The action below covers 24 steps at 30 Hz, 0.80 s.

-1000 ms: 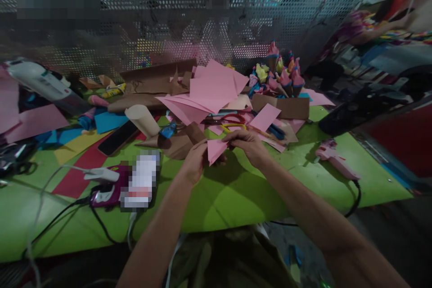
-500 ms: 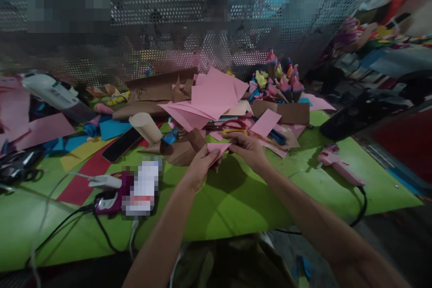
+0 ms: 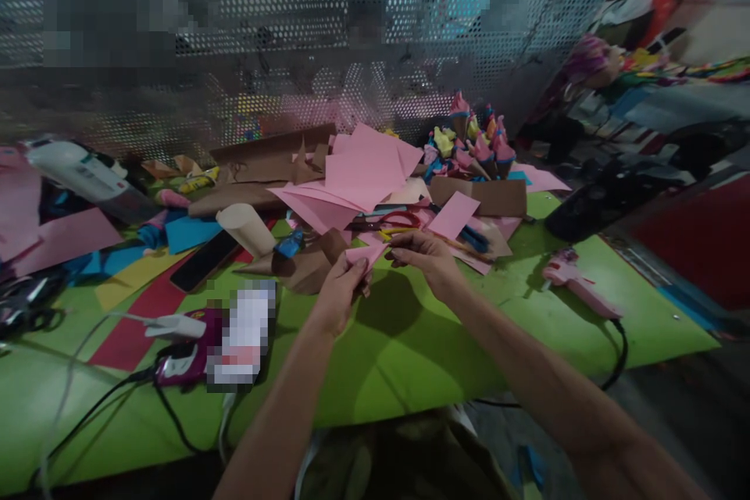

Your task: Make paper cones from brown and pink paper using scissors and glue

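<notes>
A small piece of pink paper [image 3: 367, 255], folded or rolled to a point, is held above the green table [image 3: 387, 359]. My left hand [image 3: 340, 285] grips its wide end, thumb on top and fingers curled beneath. At the pointed tip, the fingertips of my right hand [image 3: 427, 262] are pinched together on the paper. Brown paper [image 3: 313, 269] lies just beyond my left hand. Behind my right hand are yellow-and-red-handled scissors [image 3: 401, 220], partly covered, and a loose pink rectangle [image 3: 455, 215].
A pink glue gun [image 3: 583, 281] rests at the right, its cord running off the edge. On the left are a phone [image 3: 243, 336], a purple power strip [image 3: 181, 363] and cables. Pink sheets [image 3: 369, 168] and small paper cones [image 3: 480, 141] are piled along the back.
The view has shifted slightly, so everything sits a little further left. Both hands stay on the pink paper, with a small shift of the right fingers at its tip.
</notes>
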Each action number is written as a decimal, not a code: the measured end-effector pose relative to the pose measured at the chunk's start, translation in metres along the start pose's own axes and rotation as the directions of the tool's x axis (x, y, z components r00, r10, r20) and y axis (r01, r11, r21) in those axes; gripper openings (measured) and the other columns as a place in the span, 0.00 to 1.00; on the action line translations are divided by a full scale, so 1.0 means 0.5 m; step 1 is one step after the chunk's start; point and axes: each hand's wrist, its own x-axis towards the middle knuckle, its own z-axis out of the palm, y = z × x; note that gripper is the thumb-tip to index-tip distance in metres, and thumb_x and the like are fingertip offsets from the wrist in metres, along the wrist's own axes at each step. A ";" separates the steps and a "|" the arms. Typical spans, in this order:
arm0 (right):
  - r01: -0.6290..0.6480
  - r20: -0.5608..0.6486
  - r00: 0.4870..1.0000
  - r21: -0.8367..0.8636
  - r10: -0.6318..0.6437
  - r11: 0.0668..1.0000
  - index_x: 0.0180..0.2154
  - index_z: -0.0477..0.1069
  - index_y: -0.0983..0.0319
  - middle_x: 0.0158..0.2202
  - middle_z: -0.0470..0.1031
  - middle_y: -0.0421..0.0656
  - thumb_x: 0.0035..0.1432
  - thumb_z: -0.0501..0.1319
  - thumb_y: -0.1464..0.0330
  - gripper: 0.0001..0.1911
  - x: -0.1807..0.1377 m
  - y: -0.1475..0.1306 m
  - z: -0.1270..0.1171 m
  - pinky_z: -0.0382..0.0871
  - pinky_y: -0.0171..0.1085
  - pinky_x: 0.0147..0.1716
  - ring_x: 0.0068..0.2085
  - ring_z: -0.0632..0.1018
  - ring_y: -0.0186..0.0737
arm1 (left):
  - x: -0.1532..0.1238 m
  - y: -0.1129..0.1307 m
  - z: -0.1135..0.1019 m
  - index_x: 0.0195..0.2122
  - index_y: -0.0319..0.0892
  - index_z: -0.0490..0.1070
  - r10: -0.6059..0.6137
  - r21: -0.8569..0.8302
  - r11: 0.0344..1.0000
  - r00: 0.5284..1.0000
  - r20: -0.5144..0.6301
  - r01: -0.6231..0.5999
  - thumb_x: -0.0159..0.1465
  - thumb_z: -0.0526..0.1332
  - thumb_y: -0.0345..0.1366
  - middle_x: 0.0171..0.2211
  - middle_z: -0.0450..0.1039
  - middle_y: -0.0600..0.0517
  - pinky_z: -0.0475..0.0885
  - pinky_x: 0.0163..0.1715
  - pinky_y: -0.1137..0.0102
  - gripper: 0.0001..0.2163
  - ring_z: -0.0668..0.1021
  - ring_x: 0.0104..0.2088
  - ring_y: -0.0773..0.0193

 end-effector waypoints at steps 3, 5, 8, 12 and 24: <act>-0.009 0.013 1.000 0.008 0.009 1.000 0.32 0.79 0.59 0.31 0.80 0.40 0.44 0.73 0.64 0.12 0.001 0.002 0.002 0.73 0.37 0.34 0.32 0.78 0.36 | -0.002 0.001 0.001 0.35 0.41 0.70 -0.017 0.006 1.000 1.000 0.016 0.017 0.54 0.72 0.42 0.22 0.65 0.59 0.61 0.22 0.76 0.15 0.65 0.22 0.73; -0.006 0.003 1.000 0.016 0.006 1.000 0.31 0.78 0.59 0.29 0.79 0.40 0.43 0.73 0.64 0.11 0.001 0.002 0.003 0.73 0.37 0.32 0.30 0.77 0.35 | -0.004 0.000 0.003 0.35 0.41 0.70 -0.029 0.012 1.000 0.999 0.025 0.029 0.53 0.72 0.42 0.22 0.65 0.59 0.61 0.21 0.76 0.16 0.65 0.22 0.73; 0.002 -0.011 1.000 0.005 -0.002 1.000 0.29 0.77 0.59 0.27 0.78 0.39 0.43 0.73 0.64 0.10 0.001 0.001 0.004 0.72 0.36 0.31 0.29 0.76 0.35 | -0.004 0.000 0.005 0.35 0.41 0.70 -0.035 0.031 0.999 0.999 0.032 0.034 0.53 0.73 0.42 0.23 0.66 0.58 0.61 0.21 0.76 0.16 0.66 0.22 0.73; 0.021 -0.042 0.999 0.012 -0.020 1.000 0.27 0.77 0.59 0.25 0.77 0.38 0.44 0.72 0.64 0.08 -0.001 0.000 0.006 0.71 0.36 0.29 0.26 0.74 0.34 | -0.005 0.002 0.008 0.36 0.42 0.71 -0.022 0.068 0.998 0.999 0.047 0.019 0.54 0.71 0.40 0.23 0.65 0.58 0.61 0.21 0.76 0.14 0.66 0.23 0.72; -0.018 0.084 0.996 -0.092 0.026 0.996 0.28 0.78 0.61 0.26 0.76 0.41 0.48 0.71 0.56 0.14 0.002 -0.008 -0.001 0.68 0.36 0.30 0.28 0.74 0.35 | -0.006 0.004 0.006 0.37 0.42 0.71 0.083 0.226 0.970 0.996 0.018 -0.085 0.57 0.68 0.40 0.24 0.66 0.58 0.61 0.24 0.74 0.11 0.67 0.25 0.70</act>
